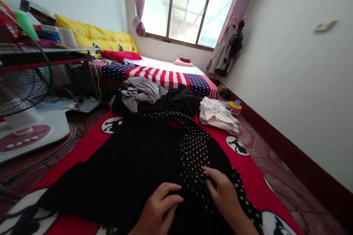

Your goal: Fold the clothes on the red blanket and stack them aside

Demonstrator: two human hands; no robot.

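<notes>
A black garment (132, 161) lies spread out on a red mat (248, 169) on the floor. A black strip with white polka dots (193, 143) runs across it. My left hand (160, 209) rests on the plain black cloth near the bottom edge, fingers curled and pressing down. Beside it, my right hand (222, 192) lies on the dotted strip, its fingers pinching the dotted fabric.
Grey clothes (140, 93) and a dark pile (179, 99) lie behind the garment, folded pale clothes (217, 115) to the right. A bed with striped cover (165, 75) stands beyond. A fan (24, 91) stands at left, a wall at right.
</notes>
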